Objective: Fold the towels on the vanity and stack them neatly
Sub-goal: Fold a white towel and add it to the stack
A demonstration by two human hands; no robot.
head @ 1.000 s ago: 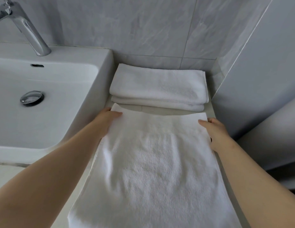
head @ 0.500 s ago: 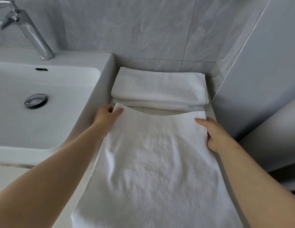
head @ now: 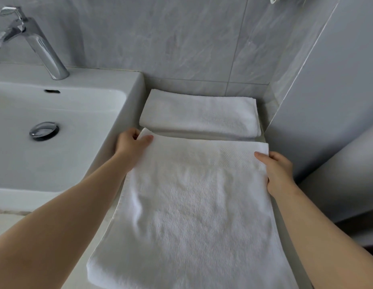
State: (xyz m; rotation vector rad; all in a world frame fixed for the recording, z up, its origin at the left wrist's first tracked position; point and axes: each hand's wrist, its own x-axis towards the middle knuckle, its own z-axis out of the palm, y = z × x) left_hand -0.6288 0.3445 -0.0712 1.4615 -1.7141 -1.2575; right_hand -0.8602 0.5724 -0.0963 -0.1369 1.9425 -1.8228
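A grey marble-look tiled wall (head: 181, 38) backs the corner; below it, on the left, sits a white rectangular ceramic basin (head: 77, 113). A large white terry towel (head: 192, 215) lies spread lengthwise on the pale counter (head: 6, 221) to the right of the basin, its near end doubled over; its far edge lies just in front of a stack of folded white towels (head: 198, 115), which is pushed against the wall. A chrome single-lever tap (head: 42, 49) stands on the basin's back ledge. The left hand (head: 131, 147) pinches the spread towel's far left corner, thumb on top and fingers curled behind; the right hand (head: 277, 172) holds the right edge near the far right corner, thumb on the cloth and fingers seemingly tucked beneath, though they are hidden. A round chrome drain plug (head: 44, 131) sits in the basin floor.
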